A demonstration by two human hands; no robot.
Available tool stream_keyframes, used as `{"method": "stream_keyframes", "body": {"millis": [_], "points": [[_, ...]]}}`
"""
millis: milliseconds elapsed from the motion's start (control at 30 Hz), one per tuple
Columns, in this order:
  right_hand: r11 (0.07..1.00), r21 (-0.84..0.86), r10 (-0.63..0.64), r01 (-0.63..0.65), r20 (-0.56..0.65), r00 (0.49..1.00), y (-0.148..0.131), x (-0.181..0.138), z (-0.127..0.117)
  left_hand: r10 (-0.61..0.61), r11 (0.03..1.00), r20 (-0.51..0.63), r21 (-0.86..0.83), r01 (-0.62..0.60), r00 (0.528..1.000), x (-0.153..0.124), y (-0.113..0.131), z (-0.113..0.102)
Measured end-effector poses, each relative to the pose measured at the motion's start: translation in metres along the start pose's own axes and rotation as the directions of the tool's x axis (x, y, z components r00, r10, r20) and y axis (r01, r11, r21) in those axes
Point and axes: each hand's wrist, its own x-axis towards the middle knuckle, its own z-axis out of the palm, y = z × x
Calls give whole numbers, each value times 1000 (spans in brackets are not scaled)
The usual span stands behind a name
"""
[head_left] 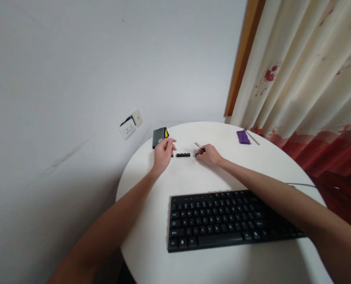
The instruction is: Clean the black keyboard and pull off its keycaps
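Observation:
A short row of small black keycaps [183, 155] lies on the white round table [178, 179], between my two hands. My left hand [164, 152] is at the row's left, its fingers bent downward around another small black keycap [172, 156] that is mostly hidden. To the right, my right hand [209, 154] is closed on a slim metal-tipped tool [198, 146] with a dark handle, its tip pointing up and left. The same hand's fingertips touch a separate black keycap [196, 154], a small gap away from the row.
Near me lies a large black keyboard [211, 221], partly beneath my right forearm, its cable [301, 184] running right. A grey pouch [158, 137] sits behind my left hand. A purple cloth piece [243, 137] and a pale stick [253, 137] rest at the far right.

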Motion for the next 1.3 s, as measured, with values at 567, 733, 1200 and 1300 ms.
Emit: {"method": "stream_keyframes", "body": {"millis": [567,733,1200,1300], "points": [[999,3,-41,41,43,998,13,13,13,9,999,29,32,-10,1000,-10,0,-4],[999,-23,-39,40,58,998,14,14,15,13,999,34,38,-15,999,-10,-1,-3],[999,-38,-21,25,84,996,13,16,15,12,1000,46,24,-13,999,-12,0,1],[999,-40,-12,15,87,996,12,16,15,1,1000,48,19,-2,999,-13,0,3]]}}
